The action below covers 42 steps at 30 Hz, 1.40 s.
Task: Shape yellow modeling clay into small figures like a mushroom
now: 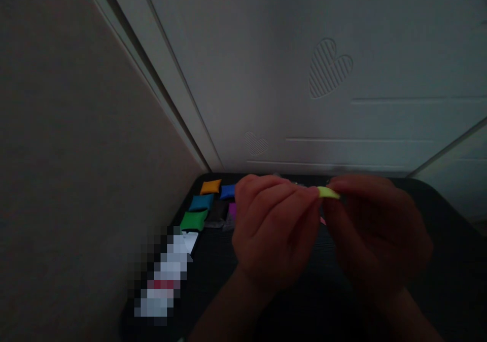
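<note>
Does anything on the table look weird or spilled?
Yes! Along the left of the table, a bright object looks covered in blocky squares, hiding its details. I see nothing spilled; the colourful packets lie close together.

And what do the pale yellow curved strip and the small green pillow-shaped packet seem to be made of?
The yellow strip: matte, perhaps soft clay, from its smooth bend; the dim picture leaves this open. The green packet: probably thin plastic film, smooth, from its puffed middle and pointed corners.
</note>
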Available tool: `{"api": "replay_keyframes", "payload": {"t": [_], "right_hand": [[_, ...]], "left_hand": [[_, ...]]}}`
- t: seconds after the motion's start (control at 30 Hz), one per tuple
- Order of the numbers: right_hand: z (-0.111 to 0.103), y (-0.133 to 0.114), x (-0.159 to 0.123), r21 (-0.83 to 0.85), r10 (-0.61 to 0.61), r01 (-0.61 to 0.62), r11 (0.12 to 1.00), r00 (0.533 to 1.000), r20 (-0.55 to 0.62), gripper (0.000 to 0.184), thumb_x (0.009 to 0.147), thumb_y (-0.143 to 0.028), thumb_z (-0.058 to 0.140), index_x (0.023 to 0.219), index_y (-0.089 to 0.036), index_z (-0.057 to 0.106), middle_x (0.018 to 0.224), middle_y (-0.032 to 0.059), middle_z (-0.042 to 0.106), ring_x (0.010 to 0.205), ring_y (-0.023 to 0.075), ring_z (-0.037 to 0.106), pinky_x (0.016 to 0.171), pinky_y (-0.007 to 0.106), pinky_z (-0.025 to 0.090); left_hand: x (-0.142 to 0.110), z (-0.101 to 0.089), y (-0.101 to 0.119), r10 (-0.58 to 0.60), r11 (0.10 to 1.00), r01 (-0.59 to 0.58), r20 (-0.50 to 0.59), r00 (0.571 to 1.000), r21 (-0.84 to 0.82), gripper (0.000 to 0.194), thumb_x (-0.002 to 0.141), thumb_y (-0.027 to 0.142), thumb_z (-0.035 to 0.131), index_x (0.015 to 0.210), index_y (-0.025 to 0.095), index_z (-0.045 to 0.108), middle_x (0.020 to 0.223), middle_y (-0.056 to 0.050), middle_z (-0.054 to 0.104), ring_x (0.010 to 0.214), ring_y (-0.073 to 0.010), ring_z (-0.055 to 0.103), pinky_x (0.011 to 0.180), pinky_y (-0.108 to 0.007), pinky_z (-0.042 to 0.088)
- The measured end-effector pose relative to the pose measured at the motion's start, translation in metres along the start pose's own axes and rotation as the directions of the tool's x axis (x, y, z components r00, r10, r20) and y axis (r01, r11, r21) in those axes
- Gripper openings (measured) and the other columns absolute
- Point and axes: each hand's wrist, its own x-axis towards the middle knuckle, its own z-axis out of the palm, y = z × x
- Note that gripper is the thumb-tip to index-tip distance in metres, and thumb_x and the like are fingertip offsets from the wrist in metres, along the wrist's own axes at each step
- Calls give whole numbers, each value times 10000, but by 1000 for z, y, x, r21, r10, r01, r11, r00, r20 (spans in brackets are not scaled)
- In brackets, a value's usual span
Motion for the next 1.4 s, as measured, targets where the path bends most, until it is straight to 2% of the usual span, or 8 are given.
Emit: {"api": "replay_keyframes", "payload": {"t": [0.17,0.33,0.6,0.77,0.87,1.07,1.27,1.4], "right_hand": [[1,2,-4,120,242,-256,959,963,113,290,810,-134,593,1051,-295,615,936,-8,649,817,140,614,741,317,520],[1,7,-2,69,233,-241,968,966,114,190,821,-161,595,961,-281,641,858,-22,650,774,130,612,702,301,499],[-1,4,0,-27,146,-143,989,981,125,185,800,-123,611,929,-254,634,827,-41,633,763,98,574,700,261,457],[-1,4,0,-35,179,-176,984,976,122,155,806,-136,614,906,-252,633,815,-45,630,759,95,577,690,257,452],[-2,5,1,-63,178,-170,983,972,150,144,807,-141,614,894,-255,629,805,-45,628,742,101,568,672,264,449],[-3,5,2,-113,158,-141,983,974,159,147,805,-130,615,893,-248,626,808,-51,626,745,87,559,683,247,442],[-2,7,1,-54,224,-220,974,970,98,148,825,-150,598,923,-257,627,843,-45,634,787,94,592,715,256,455],[-3,8,0,-59,240,-234,970,960,141,142,823,-157,599,928,-248,626,873,-36,639,818,101,596,743,266,459]], "left_hand": [[-6,6,5,-175,965,172,1,985,-200,273,707,37,654,941,177,640,816,-13,693,786,-140,626,724,-319,530],[-11,8,4,-272,938,268,15,962,-218,314,726,89,658,1016,208,638,888,-13,689,816,-139,625,714,-306,542],[-6,6,1,-181,978,179,-7,983,-107,262,691,33,683,904,184,666,844,-7,679,811,-140,607,728,-319,527],[-6,6,0,-211,968,206,-19,977,-141,268,699,66,688,934,187,647,850,1,672,809,-129,604,728,-300,523],[-5,4,-2,-217,969,218,22,976,-120,296,708,83,688,975,203,647,875,6,676,816,-120,605,738,-286,521],[-6,4,-5,-196,969,201,51,979,-142,261,718,53,668,926,209,652,847,11,688,807,-127,620,728,-294,523],[-10,4,-3,-277,944,287,82,957,-160,380,721,87,673,1071,226,616,881,-1,690,794,-127,635,728,-285,520],[-6,2,-2,-239,962,251,115,964,-109,329,729,89,668,1029,220,641,871,10,700,799,-115,633,736,-267,510]]}}
